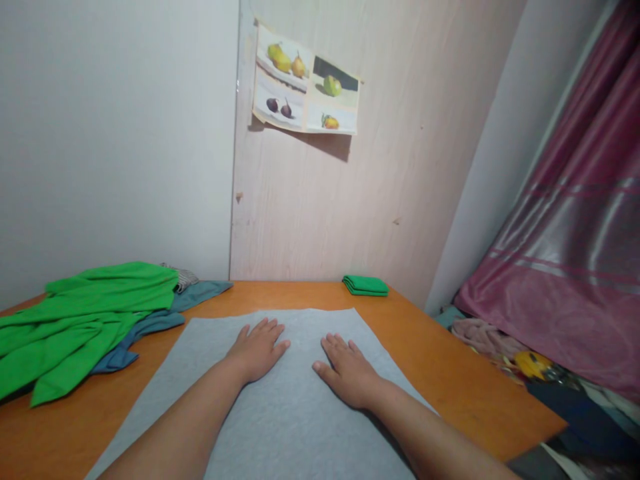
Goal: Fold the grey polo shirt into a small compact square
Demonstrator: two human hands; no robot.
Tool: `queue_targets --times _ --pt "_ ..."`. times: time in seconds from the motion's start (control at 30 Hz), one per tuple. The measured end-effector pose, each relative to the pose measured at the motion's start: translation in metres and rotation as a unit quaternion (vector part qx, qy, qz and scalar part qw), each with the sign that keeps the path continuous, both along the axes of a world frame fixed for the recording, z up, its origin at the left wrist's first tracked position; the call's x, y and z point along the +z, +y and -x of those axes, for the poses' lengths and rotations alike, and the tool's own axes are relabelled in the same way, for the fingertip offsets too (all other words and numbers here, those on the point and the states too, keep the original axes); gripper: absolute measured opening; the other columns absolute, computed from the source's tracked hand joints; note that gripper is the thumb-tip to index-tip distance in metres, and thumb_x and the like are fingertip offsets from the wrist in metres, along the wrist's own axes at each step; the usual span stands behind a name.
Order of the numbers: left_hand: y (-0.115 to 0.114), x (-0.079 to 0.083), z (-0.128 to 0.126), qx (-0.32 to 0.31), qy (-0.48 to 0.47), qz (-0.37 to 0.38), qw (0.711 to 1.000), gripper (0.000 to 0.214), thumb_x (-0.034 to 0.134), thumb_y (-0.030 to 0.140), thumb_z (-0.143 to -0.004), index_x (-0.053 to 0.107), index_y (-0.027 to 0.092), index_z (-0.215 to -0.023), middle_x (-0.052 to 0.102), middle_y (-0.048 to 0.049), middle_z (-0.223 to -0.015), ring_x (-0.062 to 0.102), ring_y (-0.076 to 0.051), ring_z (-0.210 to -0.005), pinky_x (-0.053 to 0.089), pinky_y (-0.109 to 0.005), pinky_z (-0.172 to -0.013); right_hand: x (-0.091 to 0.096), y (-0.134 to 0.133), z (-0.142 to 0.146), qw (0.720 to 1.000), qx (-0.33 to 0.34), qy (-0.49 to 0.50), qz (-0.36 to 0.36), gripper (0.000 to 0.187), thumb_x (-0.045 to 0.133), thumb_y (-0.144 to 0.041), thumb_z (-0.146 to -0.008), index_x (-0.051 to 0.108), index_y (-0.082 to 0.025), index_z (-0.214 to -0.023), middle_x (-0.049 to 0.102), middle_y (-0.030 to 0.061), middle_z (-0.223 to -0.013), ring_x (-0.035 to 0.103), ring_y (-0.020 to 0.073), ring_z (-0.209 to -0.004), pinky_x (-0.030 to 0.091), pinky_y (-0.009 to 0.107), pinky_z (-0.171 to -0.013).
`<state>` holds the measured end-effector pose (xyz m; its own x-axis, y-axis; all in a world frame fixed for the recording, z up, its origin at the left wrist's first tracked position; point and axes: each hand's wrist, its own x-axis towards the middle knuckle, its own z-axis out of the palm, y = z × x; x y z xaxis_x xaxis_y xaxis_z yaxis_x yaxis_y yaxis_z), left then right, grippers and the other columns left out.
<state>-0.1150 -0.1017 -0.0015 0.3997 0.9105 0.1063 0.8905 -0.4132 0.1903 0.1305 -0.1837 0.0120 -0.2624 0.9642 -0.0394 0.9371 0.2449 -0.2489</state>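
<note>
2 forearms (200, 420) reach over a grey cloth (295, 413) lying on the tabletop (425, 360) beneath the flat, ungripping left hand (257, 351) and right hand (351, 375), its long axis apparently running forward, the left nearer its far edge.

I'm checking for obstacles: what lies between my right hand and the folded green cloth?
Grey cloth, then a strip of orange tabletop, in the head view.

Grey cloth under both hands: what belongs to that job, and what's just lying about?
Apparently in use:
grey cloth, spread flat
left hand and right hand, on it
orange table

Apparently just lying about:
loose bright green cloth
blue cloth
folded green cloth
</note>
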Motion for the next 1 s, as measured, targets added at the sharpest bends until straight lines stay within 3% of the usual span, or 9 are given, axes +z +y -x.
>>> queue_targets --times 0.17,0.3,0.5,0.67,0.77,0.93,1.0 --pt "-0.002 0.004 0.000 0.000 0.006 0.008 1.000 0.068 0.024 0.062 -0.097 0.040 0.023 -0.149 0.027 -0.0084 -0.160 0.018 -0.030 -0.149 0.015 -0.058 -0.116 -0.003 0.005 -0.053 0.995 -0.095 -0.037 0.000 0.082 0.016 -0.069 -0.094 0.019 -0.017 -0.157 0.014 0.0096 -0.163 0.005 0.0251 -0.151 0.003 0.050 -0.120" --pt "-0.001 0.004 0.000 0.000 0.008 0.010 1.000 0.067 0.023 0.062 -0.097 0.040 0.024 -0.149 0.027 -0.0078 -0.160 0.018 -0.029 -0.149 0.015 -0.058 -0.116 -0.010 0.006 -0.079 0.987 -0.152 -0.045 0.010 0.082 0.014 -0.071 -0.093 0.016 -0.020 -0.157 0.011 0.0057 -0.164 0.005 0.0255 -0.151 0.004 0.058 -0.118" --pt "-0.001 0.005 0.000 -0.003 0.010 0.011 1.000 0.067 0.023 0.062 -0.097 0.040 0.023 -0.149 0.027 -0.0083 -0.160 0.018 -0.029 -0.149 0.015 -0.058 -0.116 -0.013 0.010 -0.096 0.973 -0.220 -0.061 0.027 0.084 0.012 -0.074 -0.091 0.015 -0.023 -0.157 0.009 0.0067 -0.165 0.006 0.0296 -0.151 0.004 0.066 -0.114" --pt "-0.001 0.006 -0.001 -0.001 0.010 0.008 1.000 0.068 0.023 0.062 -0.097 0.040 0.022 -0.149 0.028 -0.0087 -0.160 0.019 -0.029 -0.149 0.015 -0.058 -0.116 0.000 0.006 -0.090 0.960 -0.267 -0.083 -0.001 0.083 0.015 -0.071 -0.093 0.023 -0.019 -0.156 0.013 0.0136 -0.164 0.004 0.0329 -0.151 0.001 0.067 -0.113" --pt "0.001 0.004 -0.001 0.000 0.009 0.005 1.000 0.068 0.023 0.062 -0.096 0.041 0.022 -0.149 0.028 -0.0087 -0.160 0.019 -0.030 -0.149 0.015 -0.058 -0.116 0.008 -0.008 -0.060 0.974 -0.218 -0.063 -0.019 0.081 0.018 -0.068 -0.094 0.027 -0.016 -0.155 0.014 0.0132 -0.163 0.005 0.0311 -0.151 -0.001 0.063 -0.115" --pt "0.001 0.004 -0.001 0.001 0.008 0.000 1.000 0.067 0.025 0.060 -0.096 0.043 0.023 -0.148 0.028 -0.0085 -0.160 0.019 -0.030 -0.149 0.016 -0.058 -0.115 0.007 -0.040 0.002 0.999 -0.044 0.006 -0.025 0.080 0.020 -0.069 -0.094 0.026 -0.018 -0.155 0.014 0.0103 -0.163 0.006 0.0258 -0.151 0.001 0.051 -0.120" --pt "-0.001 0.006 -0.001 0.000 0.011 0.003 1.000 0.067 0.025 0.060 -0.096 0.042 0.023 -0.148 0.029 -0.0082 -0.160 0.019 -0.030 -0.149 0.017 -0.058 -0.115 0.005 -0.048 0.011 0.999 -0.024 0.016 -0.016 0.081 0.021 -0.069 -0.094 0.024 -0.017 -0.156 0.014 0.0105 -0.163 0.007 0.0258 -0.151 0.001 0.051 -0.120"
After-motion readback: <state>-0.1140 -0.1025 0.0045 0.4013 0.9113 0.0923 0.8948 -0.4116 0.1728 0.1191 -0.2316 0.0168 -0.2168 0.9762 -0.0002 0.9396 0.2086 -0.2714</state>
